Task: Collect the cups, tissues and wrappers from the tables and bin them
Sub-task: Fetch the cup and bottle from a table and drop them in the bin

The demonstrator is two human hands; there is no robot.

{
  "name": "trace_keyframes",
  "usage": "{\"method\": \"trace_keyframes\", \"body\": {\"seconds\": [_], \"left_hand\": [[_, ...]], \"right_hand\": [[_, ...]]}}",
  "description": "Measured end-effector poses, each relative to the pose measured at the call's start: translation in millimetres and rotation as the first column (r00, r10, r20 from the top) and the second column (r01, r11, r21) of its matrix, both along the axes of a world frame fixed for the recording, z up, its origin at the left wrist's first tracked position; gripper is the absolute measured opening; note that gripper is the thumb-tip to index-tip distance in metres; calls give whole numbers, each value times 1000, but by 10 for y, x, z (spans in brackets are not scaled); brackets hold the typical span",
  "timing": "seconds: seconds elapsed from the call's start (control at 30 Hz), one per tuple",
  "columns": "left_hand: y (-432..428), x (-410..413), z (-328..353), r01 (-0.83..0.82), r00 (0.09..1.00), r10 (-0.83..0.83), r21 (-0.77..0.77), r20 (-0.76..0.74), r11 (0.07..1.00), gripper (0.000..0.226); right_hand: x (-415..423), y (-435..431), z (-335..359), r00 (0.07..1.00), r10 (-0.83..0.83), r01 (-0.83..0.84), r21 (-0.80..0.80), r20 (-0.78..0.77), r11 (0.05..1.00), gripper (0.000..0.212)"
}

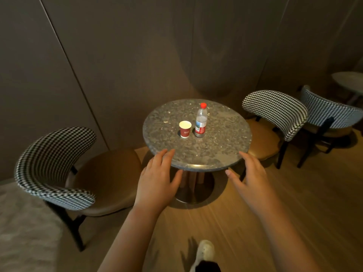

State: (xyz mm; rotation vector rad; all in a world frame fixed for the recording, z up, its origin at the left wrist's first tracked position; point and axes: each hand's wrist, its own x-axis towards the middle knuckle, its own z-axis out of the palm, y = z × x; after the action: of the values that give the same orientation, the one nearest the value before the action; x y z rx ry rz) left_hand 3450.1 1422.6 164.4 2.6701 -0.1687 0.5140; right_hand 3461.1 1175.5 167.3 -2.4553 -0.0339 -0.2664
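A red paper cup (pixel 185 129) with a white inside stands near the middle of a small round stone-topped table (pixel 222 146). Right beside it stands a clear plastic bottle (pixel 201 120) with a red cap and a red label. My left hand (pixel 159 177) is stretched out with straight fingers at the table's near left edge, holding nothing. My right hand (pixel 251 177) is stretched out the same way at the near right edge, also with nothing in it. Both hands are well short of the cup.
A houndstooth-backed chair (pixel 59 169) with a brown seat stands left of the table, and another chair (pixel 275 118) stands to its right. A third chair (pixel 330 112) and a second round table (pixel 349 81) are at far right. Wooden floor and my shoe (pixel 204 252) lie below.
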Motion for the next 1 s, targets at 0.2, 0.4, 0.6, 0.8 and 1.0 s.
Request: {"method": "trace_keyframes", "body": {"seconds": [0.2, 0.4, 0.6, 0.8, 1.0], "left_hand": [[-69, 1480, -361, 13, 990, -19, -46, -140, 999, 68], [-84, 2771, -567, -20, 974, 17, -9, -224, 1000, 73], [-26, 3646, -950, -21, 946, 0, -63, -323, 998, 77], [65, 4488, -1425, 70, 890, -113, -112, -442, 991, 80], [181, 4997, -1774, 206, 793, -228, -104, -564, 973, 90]], "right_hand": [[1642, -64, -82, 998, 59, -59, -18, -22, 998, 65], [3175, -88, -26, 987, 101, -115, -103, -128, 988, 65], [4078, 151, -242, 964, 150, -184, -145, -221, 972, 68], [4654, 489, -518, 958, 98, -144, -157, -271, 977, 75], [4814, 692, -724, 968, -11, -29, -155, -252, 988, 70]]}}
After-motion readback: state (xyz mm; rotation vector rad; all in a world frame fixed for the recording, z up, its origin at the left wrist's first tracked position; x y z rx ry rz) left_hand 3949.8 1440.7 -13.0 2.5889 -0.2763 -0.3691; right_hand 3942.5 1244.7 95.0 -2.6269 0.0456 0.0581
